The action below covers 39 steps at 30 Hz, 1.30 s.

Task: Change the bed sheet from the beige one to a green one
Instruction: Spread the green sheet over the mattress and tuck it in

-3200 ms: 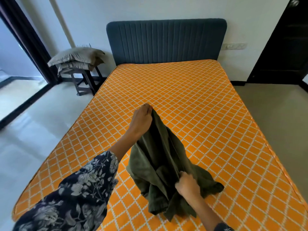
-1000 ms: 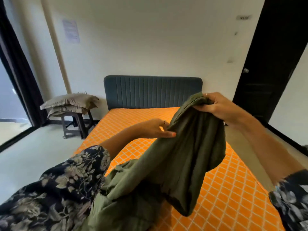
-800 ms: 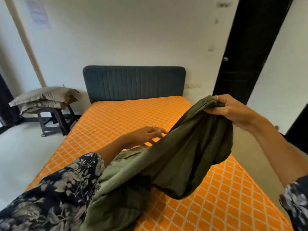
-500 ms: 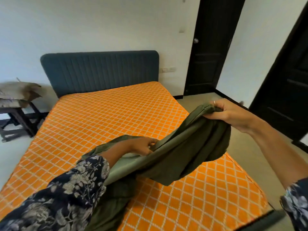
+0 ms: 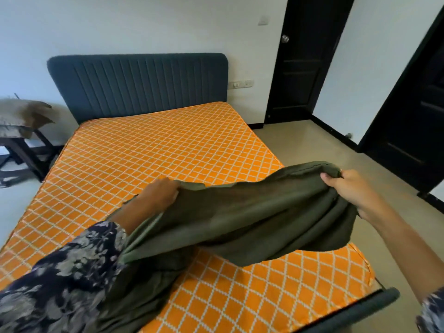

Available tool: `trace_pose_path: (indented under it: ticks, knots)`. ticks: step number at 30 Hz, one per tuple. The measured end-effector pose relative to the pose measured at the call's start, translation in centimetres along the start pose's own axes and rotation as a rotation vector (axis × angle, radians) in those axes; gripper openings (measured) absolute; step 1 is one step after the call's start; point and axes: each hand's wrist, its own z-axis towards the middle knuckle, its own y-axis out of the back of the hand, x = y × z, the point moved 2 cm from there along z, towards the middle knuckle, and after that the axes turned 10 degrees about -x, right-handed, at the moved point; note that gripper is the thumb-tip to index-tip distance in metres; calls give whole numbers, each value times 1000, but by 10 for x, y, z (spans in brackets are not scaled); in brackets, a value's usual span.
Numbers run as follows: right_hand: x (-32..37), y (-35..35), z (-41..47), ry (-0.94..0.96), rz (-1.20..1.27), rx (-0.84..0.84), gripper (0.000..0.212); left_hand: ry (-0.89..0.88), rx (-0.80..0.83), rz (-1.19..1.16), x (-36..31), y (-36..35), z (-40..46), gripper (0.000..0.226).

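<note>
Mattress [image 5: 153,159] in orange with a white diamond grid filled most of the view, bare of any sheet, with a dark teal ribbed headboard [image 5: 139,82] upright against the white wall at its far end. Two black doors [image 5: 305,61] stood to the right of the bed above a pale floor. At the left edge a dark stool [image 5: 21,152] carried stacked beige pillows [image 5: 21,116]. Above the near part of the mattress hung the green sheet [image 5: 252,217], an olive, matte cloth bunched into thick folds, stretched between both hands and sagging in the middle; its lower end trailed down past the floral sleeve [image 5: 72,272] toward the near left corner of the bed. The left hand [image 5: 158,195] had its grip closed on the sheet's left part, fingers curled over the fabric edge. The right hand [image 5: 353,191] pinched a gathered edge of the sheet, held out past the bed's right side.
</note>
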Motion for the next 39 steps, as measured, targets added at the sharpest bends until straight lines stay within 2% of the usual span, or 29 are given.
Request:
trace_pose_path:
  ticks: [2, 3, 5, 7, 8, 9, 12, 13, 15, 18, 20, 22, 25, 27, 28, 29, 31, 32, 33, 34, 37, 39]
  knots:
    - [-1, -27, 4, 57, -159, -84, 32, -106, -38, 22, -25, 35, -9, 27]
    - [6, -45, -4, 136, -191, -60, 31, -171, -45, 38, -40, 49, -14, 26]
    - [28, -86, -34, 360, -105, 152, 37, -271, -55, 88, -72, 72, -23, 26]
    - [49, -124, -72, 464, -8, 494, 61, -303, -77, 90, -98, 89, -23, 26]
    - [57, -139, -83, 504, 18, 581, 67, -300, -80, 81, -105, 97, -21, 26]
    - [63, -146, -88, 520, 53, 589, 61, -308, -74, 66, -110, 104, -20, 25]
    - [72, -150, -80, 580, 196, 529, 9, -364, -9, -72, -102, 114, -21, 21]
    - [70, -146, -79, 612, 165, 547, 15, -383, 17, -154, -94, 113, -23, 20]
    - [60, -142, -80, 663, 119, 642, 23, -365, 97, -307, -74, 103, -29, 20]
    - [44, -131, -88, 654, 114, 770, 17, -265, 274, -465, -57, 74, -38, 22]
    - [36, -122, -90, 658, 102, 801, 14, -272, 310, -417, -58, 53, -47, 27]
    - [21, -117, -92, 624, 72, 861, 22, -286, 374, -355, -56, 14, -53, 37]
    - [3, -114, -106, 586, -137, 895, 37, -331, 387, -284, -48, -42, -71, 30]
    - [-11, -118, -114, 585, -280, 875, 35, -335, 354, -358, -49, -66, -83, 20]
    - [-19, -122, -118, 559, -349, 862, 28, -311, 332, -452, -54, -71, -89, 18]
    - [-23, -123, -122, 515, -432, 857, 36, -264, 305, -538, -61, -69, -94, 19]
    - [-35, -126, -125, 470, -496, 802, 109, -208, 195, -669, -79, -59, -103, 20]
    - [-43, -128, -124, 454, -508, 750, 124, -202, 130, -709, -89, -52, -108, 21]
    - [-44, -129, -127, 429, -511, 716, 126, -207, 83, -724, -99, -48, -113, 23]
    - [-46, -131, -127, 413, -483, 692, 121, -223, 61, -720, -111, -45, -118, 23]
    - [-46, -139, -134, 491, -408, 720, 86, -248, 23, -657, -145, -47, -135, 13]
    - [-43, -146, -137, 525, -354, 757, 66, -233, -61, -670, -155, -48, -143, 8]
